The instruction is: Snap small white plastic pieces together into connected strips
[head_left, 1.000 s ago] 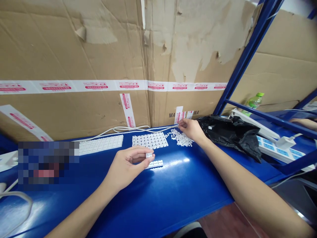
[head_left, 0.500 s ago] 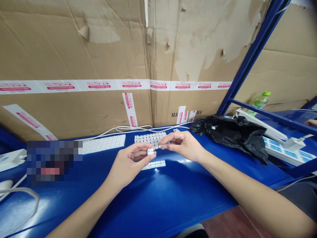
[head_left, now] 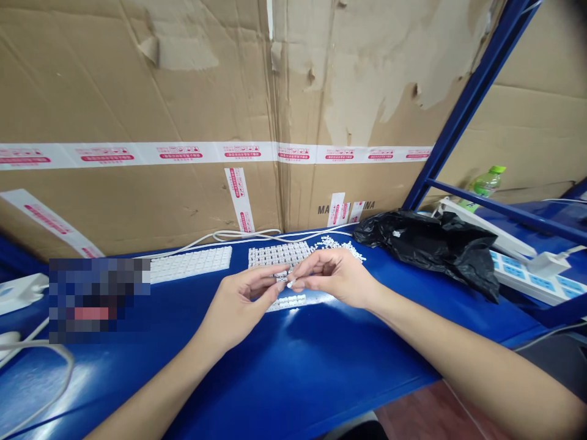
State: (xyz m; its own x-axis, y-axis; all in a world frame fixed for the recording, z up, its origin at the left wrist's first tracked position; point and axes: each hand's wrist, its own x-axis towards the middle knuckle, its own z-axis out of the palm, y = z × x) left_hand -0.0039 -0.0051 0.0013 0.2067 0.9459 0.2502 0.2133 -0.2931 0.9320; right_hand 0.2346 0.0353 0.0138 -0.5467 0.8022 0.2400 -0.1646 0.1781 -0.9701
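My left hand (head_left: 243, 302) pinches a small white block (head_left: 281, 277) with dark slots between thumb and fingertips. Touching it from the right, my right hand (head_left: 328, 275) grips a tiny white piece (head_left: 290, 284) in a thumb-and-finger pinch. Behind the hands lies a grid of white slotted blocks (head_left: 270, 253), partly hidden by the fingers. A short row of white blocks (head_left: 293, 300) rests just below the hands. Loose small white pieces (head_left: 351, 247) are scattered behind my right hand.
White blocks in a tight array (head_left: 192, 264) lie left of the grid. A black plastic bag (head_left: 426, 244), power strip (head_left: 541, 282) and blue frame post (head_left: 472, 98) stand at right. White cables (head_left: 247, 235) run along the cardboard wall (head_left: 183, 201). A pixelated area is at left.
My right hand has moved slightly left and down, bringing its tiny piece against the block in my left hand. More of the loose pieces behind it now show.
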